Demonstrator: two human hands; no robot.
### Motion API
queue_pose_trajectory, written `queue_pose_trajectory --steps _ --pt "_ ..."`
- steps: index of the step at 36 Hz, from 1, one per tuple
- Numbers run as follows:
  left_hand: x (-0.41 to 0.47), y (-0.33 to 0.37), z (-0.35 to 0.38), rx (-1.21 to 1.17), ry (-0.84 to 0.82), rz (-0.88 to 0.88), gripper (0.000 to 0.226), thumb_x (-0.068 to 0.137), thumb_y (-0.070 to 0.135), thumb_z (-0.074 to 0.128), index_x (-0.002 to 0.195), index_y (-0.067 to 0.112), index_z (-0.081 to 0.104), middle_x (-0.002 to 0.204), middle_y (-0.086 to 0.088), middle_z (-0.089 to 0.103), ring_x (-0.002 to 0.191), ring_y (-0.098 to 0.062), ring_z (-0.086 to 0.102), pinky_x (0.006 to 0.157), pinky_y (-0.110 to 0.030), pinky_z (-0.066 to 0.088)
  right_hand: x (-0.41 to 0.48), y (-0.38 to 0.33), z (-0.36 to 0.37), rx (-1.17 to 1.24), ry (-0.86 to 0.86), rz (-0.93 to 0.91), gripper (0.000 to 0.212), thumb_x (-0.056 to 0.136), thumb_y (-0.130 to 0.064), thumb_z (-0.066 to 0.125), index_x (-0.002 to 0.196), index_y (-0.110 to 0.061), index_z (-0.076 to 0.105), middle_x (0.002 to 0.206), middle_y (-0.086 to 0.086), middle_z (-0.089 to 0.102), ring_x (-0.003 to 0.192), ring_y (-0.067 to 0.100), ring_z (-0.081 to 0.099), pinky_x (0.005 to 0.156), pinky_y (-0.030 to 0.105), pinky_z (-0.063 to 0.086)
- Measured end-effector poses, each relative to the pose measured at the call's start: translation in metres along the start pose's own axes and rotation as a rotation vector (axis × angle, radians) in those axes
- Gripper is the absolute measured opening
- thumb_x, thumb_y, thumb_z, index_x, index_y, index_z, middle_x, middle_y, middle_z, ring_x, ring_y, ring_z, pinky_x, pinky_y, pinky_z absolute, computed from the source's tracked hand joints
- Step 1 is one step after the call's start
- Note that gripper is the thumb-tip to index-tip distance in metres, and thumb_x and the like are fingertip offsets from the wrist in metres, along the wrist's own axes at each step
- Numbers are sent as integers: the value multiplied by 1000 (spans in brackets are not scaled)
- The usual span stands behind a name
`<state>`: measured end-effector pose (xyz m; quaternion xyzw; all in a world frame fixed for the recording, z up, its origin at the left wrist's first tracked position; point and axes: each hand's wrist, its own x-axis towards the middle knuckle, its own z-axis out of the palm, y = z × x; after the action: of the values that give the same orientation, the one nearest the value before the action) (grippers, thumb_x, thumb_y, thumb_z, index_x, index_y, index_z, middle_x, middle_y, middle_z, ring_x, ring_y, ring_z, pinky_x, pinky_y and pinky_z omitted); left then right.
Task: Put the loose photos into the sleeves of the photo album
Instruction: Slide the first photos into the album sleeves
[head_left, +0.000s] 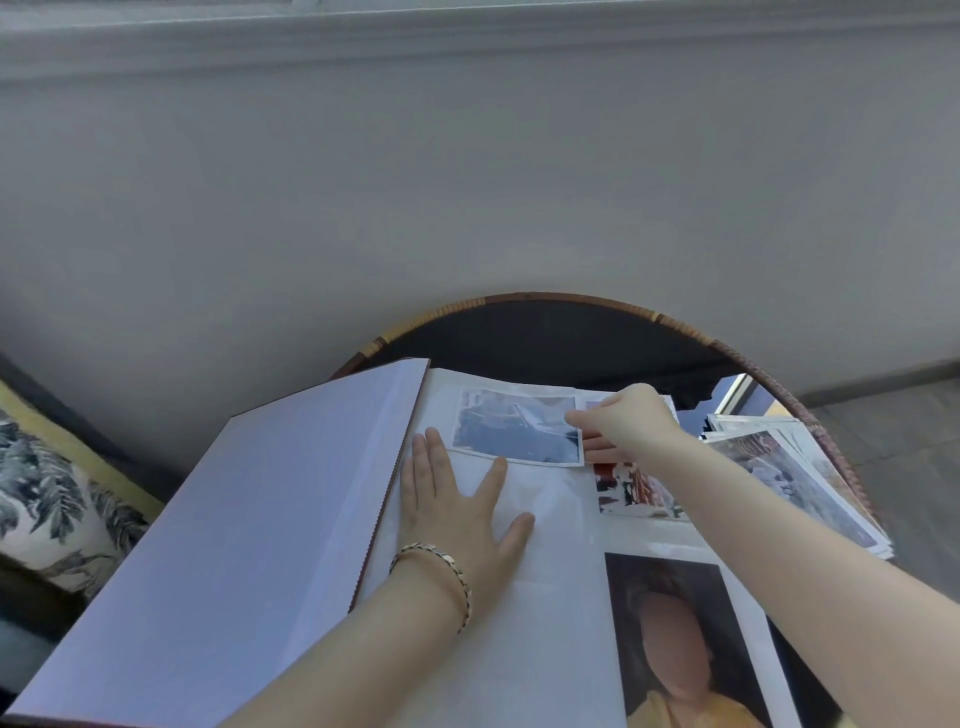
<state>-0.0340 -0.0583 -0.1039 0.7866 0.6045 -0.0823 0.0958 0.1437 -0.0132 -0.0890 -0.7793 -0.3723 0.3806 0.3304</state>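
Observation:
The photo album (249, 519) lies open on a round table, its left stack of pages raised. My left hand (457, 504) rests flat with spread fingers on the right page, pressing the clear sleeve down. My right hand (623, 423) pinches the right edge of a bluish photo of a car (514, 426) at the top of that page. A reddish photo (634, 491) sits on the page under my right wrist, and a dark portrait photo (675, 639) lies lower on the page.
A pile of loose photos (795, 478) lies at the right of the dark round table, whose woven rim (545, 299) curves along the far side. A leaf-patterned cushion (47, 499) sits to the left. A pale wall stands behind the table.

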Motion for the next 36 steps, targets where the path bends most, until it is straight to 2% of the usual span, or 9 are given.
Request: queue_pose_trajectory --steps 6,12,15,18,21,23,26,32,36 --pt "0 -1 0 -48 15 28 59 92 63 19 146 45 4 146 -14 -39 134 -33 -36 110 -40 -20 2 -5 6 -4 -45 53 39 77 -16 74 103 10 61 101 25 67 90 36 67 84 49 55" --pt "-1 -3 0 -92 24 50 55 93 60 23 145 47 10 146 -13 -39 134 -32 -37 110 -40 -20 -1 -15 14 -82 -55 51 40 76 -32 75 101 -2 63 99 13 65 88 25 63 81 38 56" --pt "-2 -3 -1 -102 26 48 55 93 60 23 145 47 10 147 -12 -39 134 -32 -37 109 -39 -20 -7 -17 15 -65 4 -28 33 80 -20 72 103 3 65 92 16 67 82 26 63 85 43 54" --pt "-2 -3 -1 -102 32 47 55 93 60 24 145 47 11 147 -13 -37 135 -33 -36 110 -39 -20 -12 -15 14 -57 97 -86 31 82 -10 70 104 11 64 102 25 66 93 35 64 87 47 52" --pt "-2 -2 -2 -91 27 45 56 93 60 23 145 47 10 147 -13 -37 135 -33 -36 110 -40 -20 -13 -13 13 -55 118 -96 24 80 -11 70 93 10 67 94 25 67 89 38 66 81 49 54" --pt "-2 -2 -2 -87 25 47 55 93 60 23 145 47 10 147 -14 -37 135 -33 -35 110 -40 -20 -11 -11 12 -50 111 -83 12 80 -13 72 73 -4 67 83 15 69 83 32 67 77 47 56" --pt "-2 -3 -2 -89 24 46 55 93 60 23 145 47 10 147 -14 -37 135 -33 -35 110 -40 -20 -9 -10 10 -32 111 -80 20 79 -14 73 63 -17 61 78 6 67 81 26 67 77 44 57" --pt "-2 -2 -1 -83 31 47 55 94 59 23 145 46 10 147 -14 -37 135 -34 -35 110 -41 -20 -7 -10 8 -90 114 -123 11 82 -12 69 73 -5 68 76 11 68 78 26 67 77 44 56" --pt "-2 -3 -1 -72 28 51 55 94 60 22 145 46 8 147 -13 -37 134 -34 -36 110 -41 -20 -10 -9 11 -203 163 -241 9 85 -14 67 78 -8 67 78 8 66 76 21 63 61 27 45"
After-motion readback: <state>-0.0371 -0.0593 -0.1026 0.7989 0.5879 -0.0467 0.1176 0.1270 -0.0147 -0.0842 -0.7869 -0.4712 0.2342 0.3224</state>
